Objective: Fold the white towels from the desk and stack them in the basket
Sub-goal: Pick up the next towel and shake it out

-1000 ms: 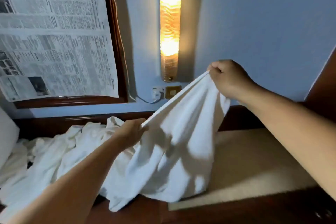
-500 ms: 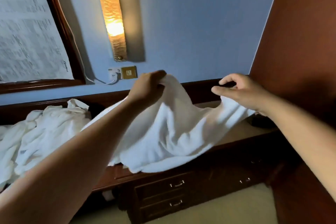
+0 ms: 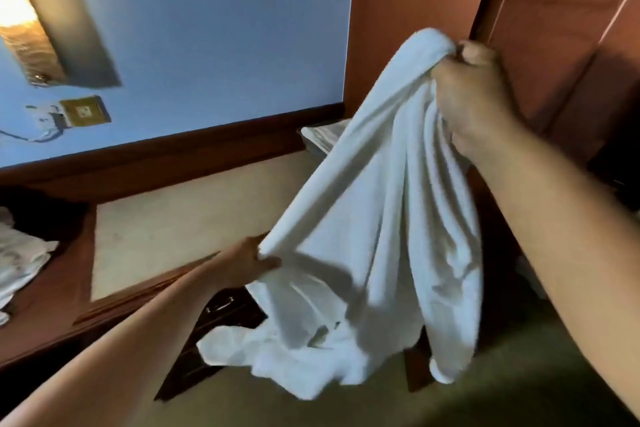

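"Out past the front edge of the counter [image 3: 180, 218], what have the hands got?"

"The right hand [image 3: 474, 97] is fisted round a bunched end of the white towel [image 3: 374, 236], held high beside the wooden wardrobe panel [image 3: 554, 28]. The left hand [image 3: 249, 262] pinches a rolled edge lower down, just at the counter's lip. The cloth hangs between them in deep pleats, off the counter, and its crumpled tail dangles in front of the drawers [image 3: 220, 305], low toward the carpet."

"So how would you fold it well from there?"

"A fistful looks like the wrong hold to me. I'd work the right hand out of the bunch to a true corner and run the left along its edge to the next one. Then I'd draw the hem taut so the pleats drop out. Keep the tail off the floor, lay it flat on the counter's bare pale top and fold there."

"And the rest?"

"More towels [image 3: 20, 260] lie heaped at the counter's left end. I can't pick out the basket."
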A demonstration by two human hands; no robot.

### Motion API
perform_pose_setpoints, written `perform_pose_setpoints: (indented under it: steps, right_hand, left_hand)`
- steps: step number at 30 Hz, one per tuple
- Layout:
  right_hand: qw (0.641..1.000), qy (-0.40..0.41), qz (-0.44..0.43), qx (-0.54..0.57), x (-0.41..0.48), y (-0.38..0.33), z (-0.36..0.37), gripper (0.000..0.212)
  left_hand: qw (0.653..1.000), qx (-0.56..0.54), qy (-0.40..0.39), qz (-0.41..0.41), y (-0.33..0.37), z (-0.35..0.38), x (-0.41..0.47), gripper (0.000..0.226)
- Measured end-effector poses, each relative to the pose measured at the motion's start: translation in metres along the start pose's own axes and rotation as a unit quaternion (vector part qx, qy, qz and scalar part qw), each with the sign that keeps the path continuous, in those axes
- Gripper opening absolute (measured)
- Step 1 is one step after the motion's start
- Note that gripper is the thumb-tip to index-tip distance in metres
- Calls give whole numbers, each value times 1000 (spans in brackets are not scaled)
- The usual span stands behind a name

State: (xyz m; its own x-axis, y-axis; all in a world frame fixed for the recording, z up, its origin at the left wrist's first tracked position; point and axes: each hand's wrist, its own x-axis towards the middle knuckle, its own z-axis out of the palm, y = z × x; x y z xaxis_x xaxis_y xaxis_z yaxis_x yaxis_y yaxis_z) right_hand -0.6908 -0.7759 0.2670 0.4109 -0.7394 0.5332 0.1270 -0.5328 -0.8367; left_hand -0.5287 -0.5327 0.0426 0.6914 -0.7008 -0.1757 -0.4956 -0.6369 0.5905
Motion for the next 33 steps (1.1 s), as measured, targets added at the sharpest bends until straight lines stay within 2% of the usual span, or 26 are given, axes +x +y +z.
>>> perform_pose_setpoints:
  steps: [1,3,5,6,7,8,10,11,12,13,14,15,16,17,19,21,23,26,29,31,33]
  right_hand:
    - [999,-13,-15,-40,-2,12,-6,25]
    - [981,-87,-11,-171,-8,41,-19,19]
    - [923,-223,19,-312,-16,65,-27,23]
    - [887,-288,32,-358,-22,71,-29,18]
    - [862,-339,37,-376,-30,74,-27,19]
    - [843,-386,39,-371,-41,72,-18,40]
    - [845,-430,43,-314,-63,66,7,89]
    - [855,-434,42,-280,-74,63,21,99]
    - [864,-436,42,-248,-83,65,36,92]
    - [871,-433,30,-231,-91,69,51,70]
    - [882,-413,14,-226,-95,72,62,41]
    - [899,-378,-12,-219,-96,75,71,21]
    - [915,-341,-31,-212,-94,80,77,22]
    - [927,-310,-34,-206,-91,85,81,25]
    - [950,-260,-18,-170,-83,94,86,26]
    - [959,-233,5,-159,-80,108,92,26]
    - [961,-194,26,-196,-76,129,97,29]
    - [955,-125,77,-258,-67,165,98,33]
    - [936,-130,155,-288,-71,187,111,46]
    - [917,-204,195,-283,-87,192,123,36]
    - [891,-300,216,-263,-107,192,150,17]
  left_hand:
    - [997,-42,54,-44,-15,1,-2,17]
    - [973,-132,159,-105,-33,-8,0,25]
    - [949,-161,253,-100,-23,-25,-5,11]
    - [941,-160,289,-79,-7,-35,-7,7]
    - [937,-151,311,-48,15,-45,-8,17]
    - [935,-140,326,-7,36,-55,-12,23]
    - [934,-91,330,99,84,-72,-21,30]
    - [932,-66,321,152,101,-75,-24,32]
    - [929,-55,315,186,111,-78,-25,34]
    - [926,-50,312,204,115,-82,-24,35]
    - [923,-43,313,218,116,-82,-23,32]
    - [924,-30,310,222,108,-83,-20,25]
    - [934,-14,289,211,94,-81,-16,13]
    - [952,14,245,183,72,-76,-10,4]
    - [985,110,114,72,10,-60,1,24]
    - [984,172,4,-48,-63,-41,3,41]
    - [975,185,-32,-121,-132,-35,0,46]
    - [973,108,52,-199,-208,-62,-8,28]
    - [939,106,216,-244,-250,-109,-14,22]
    - [931,113,290,-191,-236,-132,-11,23]
    - [947,85,297,-93,-200,-151,-1,19]
